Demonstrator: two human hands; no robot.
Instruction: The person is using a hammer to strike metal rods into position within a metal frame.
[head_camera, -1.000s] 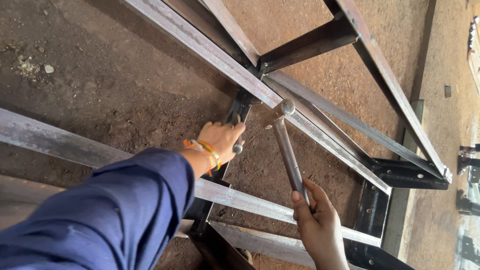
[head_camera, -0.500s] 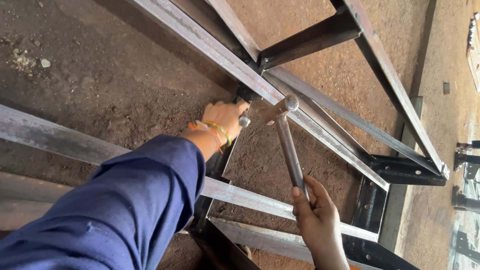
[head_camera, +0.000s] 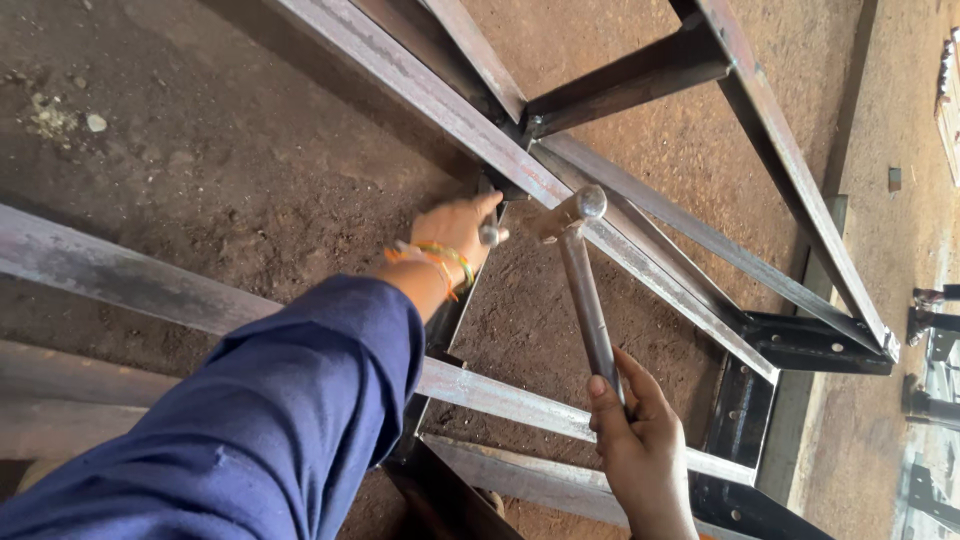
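Chiselling at steel frame (head_camera: 640, 250) joint. Left hand (head_camera: 455, 228) closed around chisel (head_camera: 489, 234), tip against dark brace beside diagonal bar. Right hand (head_camera: 640, 440) gripping hammer (head_camera: 585, 290), head near chisel top. Next strike needs square aim, steady chisel.

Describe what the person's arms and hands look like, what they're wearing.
The left arm is covered by a loose, dark blue long sleeve that ends short of the wrist. On the left wrist sits a band of orange and yellow-green thread. The left hand is bare, without a glove. The right hand is bare too, with no glove, sleeve or band in view.
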